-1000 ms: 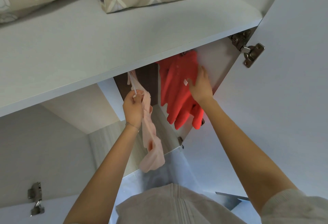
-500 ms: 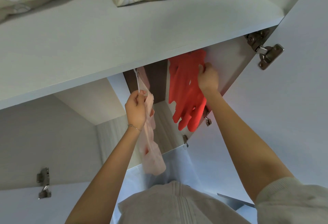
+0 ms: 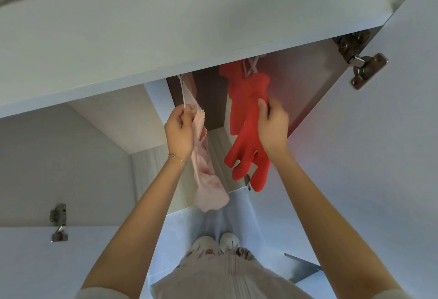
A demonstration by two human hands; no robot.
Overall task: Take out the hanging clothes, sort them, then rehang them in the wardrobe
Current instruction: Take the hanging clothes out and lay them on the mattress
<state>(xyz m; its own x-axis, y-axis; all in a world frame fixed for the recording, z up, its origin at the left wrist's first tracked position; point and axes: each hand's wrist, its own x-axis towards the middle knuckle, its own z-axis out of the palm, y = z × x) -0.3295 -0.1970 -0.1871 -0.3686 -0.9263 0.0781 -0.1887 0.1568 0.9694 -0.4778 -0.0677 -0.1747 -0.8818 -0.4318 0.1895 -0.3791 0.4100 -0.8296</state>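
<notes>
Red garment (image 3: 246, 118), pressed flat a second ago, is now gripped by right hand (image 3: 272, 125); left hand (image 3: 180, 130) still grips pink garment (image 3: 206, 168): removal under way.

Pale beige top with pushed-up sleeves (image 3: 102, 292), thin bracelet (image 3: 176, 157) on the left wrist, light floral slippers (image 3: 228, 239).

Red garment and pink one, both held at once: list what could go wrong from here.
1. The right hand pinches only a fold of the red garment; pulling there might drag it off its hanger.
2. The left hand has a similar grip on the pink garment, whose top is hidden under the shelf, so it may snag unseen.
</notes>
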